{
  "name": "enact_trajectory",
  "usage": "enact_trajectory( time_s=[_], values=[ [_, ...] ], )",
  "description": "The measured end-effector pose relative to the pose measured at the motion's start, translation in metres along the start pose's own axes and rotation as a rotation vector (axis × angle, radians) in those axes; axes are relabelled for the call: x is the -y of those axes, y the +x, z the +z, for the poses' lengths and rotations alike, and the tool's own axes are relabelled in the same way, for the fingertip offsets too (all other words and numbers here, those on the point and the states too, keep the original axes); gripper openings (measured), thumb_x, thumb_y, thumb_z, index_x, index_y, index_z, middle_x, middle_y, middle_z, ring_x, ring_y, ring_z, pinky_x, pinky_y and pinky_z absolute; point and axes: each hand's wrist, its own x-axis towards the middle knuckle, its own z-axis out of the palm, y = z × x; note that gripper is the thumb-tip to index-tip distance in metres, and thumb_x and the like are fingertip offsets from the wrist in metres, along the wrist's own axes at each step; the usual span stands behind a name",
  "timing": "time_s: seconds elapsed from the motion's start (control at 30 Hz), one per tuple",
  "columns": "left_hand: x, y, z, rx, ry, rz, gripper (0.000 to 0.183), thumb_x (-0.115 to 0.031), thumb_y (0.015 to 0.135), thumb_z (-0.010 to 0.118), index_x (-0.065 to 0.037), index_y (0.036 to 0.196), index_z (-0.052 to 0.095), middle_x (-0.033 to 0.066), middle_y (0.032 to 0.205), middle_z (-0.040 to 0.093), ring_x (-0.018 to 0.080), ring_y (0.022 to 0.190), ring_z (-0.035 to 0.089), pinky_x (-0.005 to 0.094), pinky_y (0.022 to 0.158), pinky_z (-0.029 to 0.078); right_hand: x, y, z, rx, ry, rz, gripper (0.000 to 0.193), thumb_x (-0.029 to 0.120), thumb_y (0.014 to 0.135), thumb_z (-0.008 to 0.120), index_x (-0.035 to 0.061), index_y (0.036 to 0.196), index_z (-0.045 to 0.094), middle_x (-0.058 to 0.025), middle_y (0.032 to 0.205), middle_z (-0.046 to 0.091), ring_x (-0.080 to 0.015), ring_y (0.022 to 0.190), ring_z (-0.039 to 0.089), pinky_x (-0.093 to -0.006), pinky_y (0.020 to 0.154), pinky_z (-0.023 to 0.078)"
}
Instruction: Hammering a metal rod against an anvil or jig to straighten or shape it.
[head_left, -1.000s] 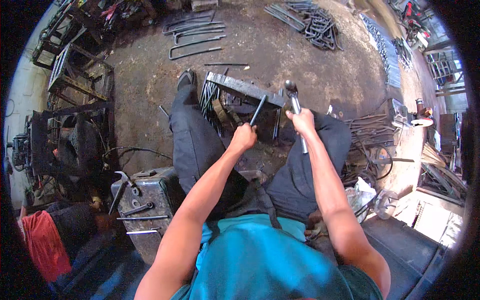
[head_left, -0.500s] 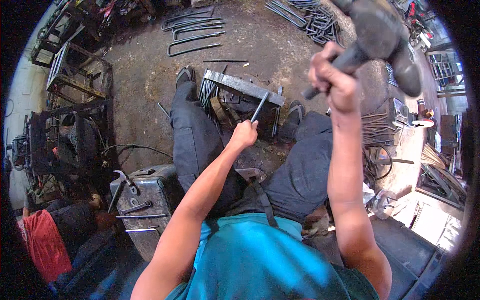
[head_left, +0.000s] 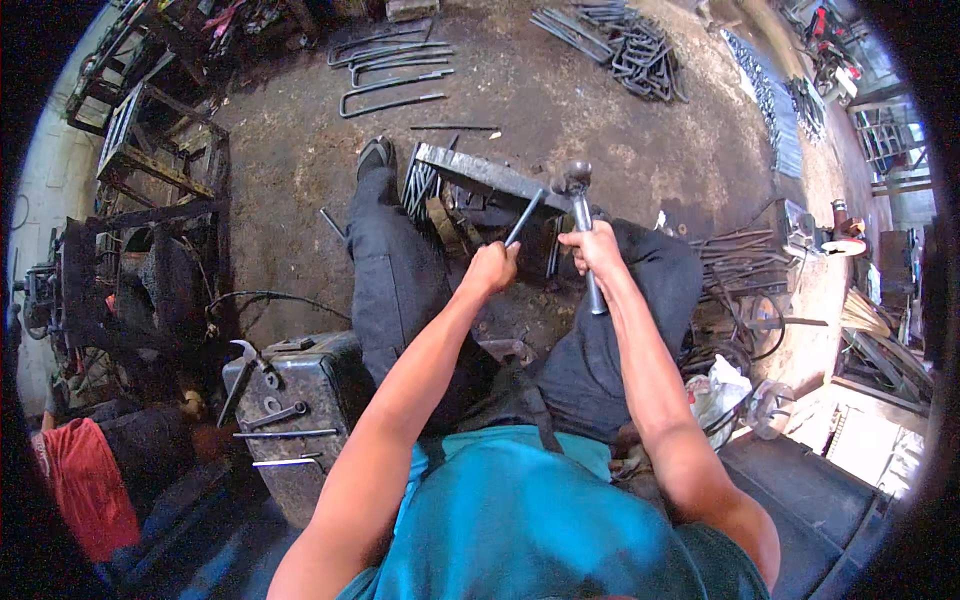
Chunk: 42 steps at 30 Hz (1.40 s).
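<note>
My left hand is closed round a thin metal rod. The rod's far end meets the near edge of a heavy steel bar that lies crosswise between my feet like an anvil. To its right, my right hand grips the handle of a hammer. The hammer's dark head is down beside the bar's right end and close to the rod's tip; whether it touches either cannot be made out. The handle's butt points back toward my right thigh.
Bent U-shaped rods lie on the floor ahead, with a heap of bent rods farther right. A metal box at my left carries a claw hammer, a wrench and rods. Long rods lie right of my leg.
My right hand has swung the hammer down and inward, from raised at the upper right to the bar's right end. My left hand still holds the rod in nearly the same place.
</note>
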Motion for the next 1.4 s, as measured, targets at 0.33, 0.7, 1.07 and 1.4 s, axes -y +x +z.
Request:
enact_trajectory(
  time_s=[0.33, 0.7, 1.07, 1.4],
  values=[
    [-0.005, 0.000, -0.003, -0.041, 0.014, 0.033, 0.048, -0.036, 0.098, 0.037, 0.007, 0.093, 0.059, 0.0336, 0.096, 0.061, 0.0506, 0.096, 0.056, 0.0559, 0.088, 0.043, 0.179, -0.089, -0.021, 0.168, 0.227, -0.690, 0.016, 0.007, 0.073, 0.069, 0.0061, 0.077, 0.053, 0.0000, 0.057, 0.049, -0.0089, 0.041, 0.043, -0.0240, 0.040, 0.031],
    [-0.004, 0.004, 0.000, -0.005, 0.089, 0.069, 0.047, -0.034, 0.098, 0.038, 0.006, 0.093, 0.063, 0.0345, 0.092, 0.062, 0.0494, 0.093, 0.060, 0.0553, 0.086, 0.046, 0.015, 0.006, 0.005, -0.094, -0.317, 0.066, 0.013, 0.002, 0.071, 0.062, 0.0048, 0.068, 0.050, -0.0020, 0.051, 0.046, -0.0118, 0.036, 0.041, -0.0296, 0.036, 0.031],
    [-0.020, -0.002, -0.010, 0.009, 0.064, 0.011, 0.046, -0.035, 0.096, 0.042, 0.005, 0.097, 0.065, 0.0322, 0.098, 0.062, 0.0473, 0.099, 0.059, 0.0537, 0.088, 0.045, 0.061, -0.033, -0.030, -0.046, 0.009, -0.099, 0.026, -0.003, 0.071, 0.063, 0.0097, 0.068, 0.040, 0.0015, 0.053, 0.039, -0.0088, 0.036, 0.039, -0.0269, 0.033, 0.030],
    [-0.014, -0.008, -0.007, -0.011, -0.037, -0.006, 0.044, -0.037, 0.097, 0.044, 0.003, 0.096, 0.061, 0.0314, 0.095, 0.062, 0.0475, 0.097, 0.058, 0.0531, 0.085, 0.044, 0.232, -0.111, -0.032, 0.246, 0.227, -0.989, 0.020, 0.005, 0.076, 0.057, 0.0095, 0.076, 0.037, 0.0014, 0.055, 0.033, -0.0097, 0.040, 0.032, -0.0248, 0.048, 0.033]
  ],
)
